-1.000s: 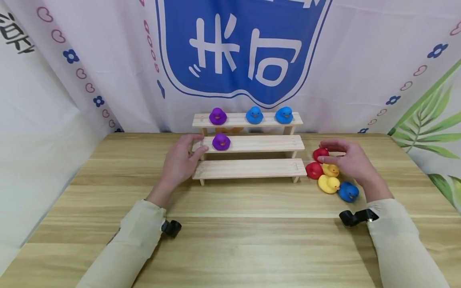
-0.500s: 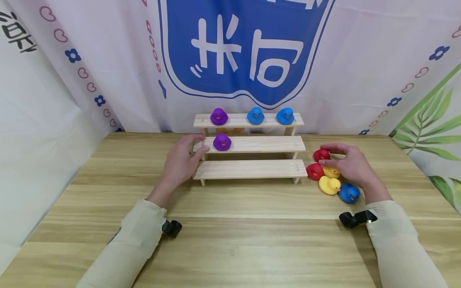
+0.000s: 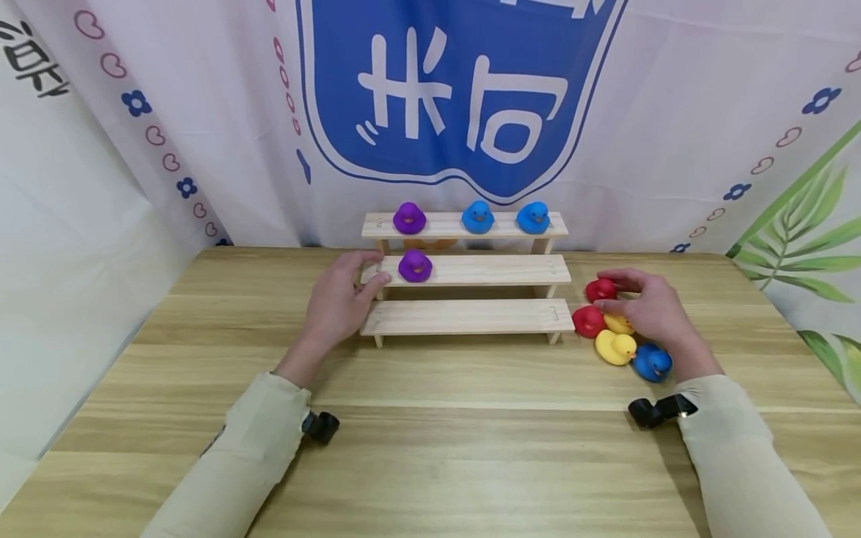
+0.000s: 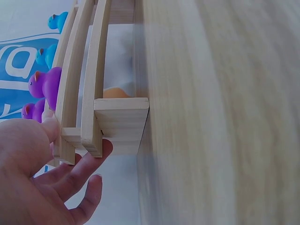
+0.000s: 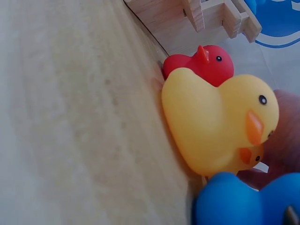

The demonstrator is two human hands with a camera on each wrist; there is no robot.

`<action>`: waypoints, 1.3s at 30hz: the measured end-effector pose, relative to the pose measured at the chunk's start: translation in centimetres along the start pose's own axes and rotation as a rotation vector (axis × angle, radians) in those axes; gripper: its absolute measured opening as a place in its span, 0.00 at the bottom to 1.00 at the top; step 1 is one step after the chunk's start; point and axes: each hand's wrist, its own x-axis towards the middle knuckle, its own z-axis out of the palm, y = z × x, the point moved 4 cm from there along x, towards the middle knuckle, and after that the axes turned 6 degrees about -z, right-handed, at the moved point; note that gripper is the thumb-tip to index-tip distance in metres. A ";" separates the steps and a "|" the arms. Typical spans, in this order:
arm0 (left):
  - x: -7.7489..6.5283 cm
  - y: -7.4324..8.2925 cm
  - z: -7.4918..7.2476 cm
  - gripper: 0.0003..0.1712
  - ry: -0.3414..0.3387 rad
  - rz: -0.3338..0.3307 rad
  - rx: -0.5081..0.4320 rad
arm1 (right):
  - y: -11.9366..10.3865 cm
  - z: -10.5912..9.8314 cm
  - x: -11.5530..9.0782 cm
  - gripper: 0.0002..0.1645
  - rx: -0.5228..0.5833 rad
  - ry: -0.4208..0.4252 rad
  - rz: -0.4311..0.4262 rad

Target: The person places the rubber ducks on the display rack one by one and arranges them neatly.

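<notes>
A three-tier wooden display rack (image 3: 471, 317) stands mid-table. My left hand (image 3: 339, 295) grips its left end, with the thumb on the middle board and fingers around the board ends, as the left wrist view shows. To the right of the rack, my right hand (image 3: 658, 305) has thumb and fingers on either side of a red rubber duck (image 3: 601, 290). Close by sit a second red duck (image 3: 589, 321), an orange-yellow duck (image 3: 619, 323) partly under the hand, a yellow duck (image 3: 615, 348) and a dark blue duck (image 3: 652, 362). The right fingertips are hidden in the right wrist view.
On the top board sit a purple duck (image 3: 409, 218) and two light blue ducks (image 3: 478, 217). Another purple duck (image 3: 415, 266) is on the middle board near my left thumb. Something orange (image 4: 116, 93) shows behind the rack. A printed curtain (image 3: 235, 149) hangs at the back.
My right hand has lowered slightly and its fingers have closed in around the red duck. The left hand keeps its grip on the rack. The camera view shifted a little.
</notes>
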 end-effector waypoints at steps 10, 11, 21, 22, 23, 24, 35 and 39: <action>0.0 0.0 -0.1 0.27 0.005 0.004 0.011 | -0.3 0.1 0.0 0.33 -0.044 0.037 -0.002; 0.0 0.0 0.0 0.27 0.006 0.005 0.011 | -0.2 0.1 0.0 0.33 -0.047 0.039 -0.003; 0.0 0.0 0.0 0.27 0.005 0.005 0.006 | -0.2 0.1 0.2 0.32 -0.079 0.043 0.024; 0.0 0.0 0.0 0.27 0.004 0.003 0.006 | -0.2 0.1 0.2 0.32 -0.081 0.041 0.024; 0.0 -0.1 0.0 0.27 0.004 -0.001 0.005 | -0.3 0.1 0.2 0.32 -0.082 0.040 0.022; 0.0 -0.1 0.0 0.27 0.003 -0.002 0.004 | -0.3 0.2 0.2 0.33 -0.082 0.040 0.021; 0.0 -0.1 0.0 0.26 0.001 0.003 0.003 | -1.1 -0.1 0.0 0.35 -0.026 0.082 -0.025; 0.0 -0.1 0.0 0.26 0.003 0.004 0.005 | -1.9 -0.3 -0.2 0.36 0.006 0.100 -0.031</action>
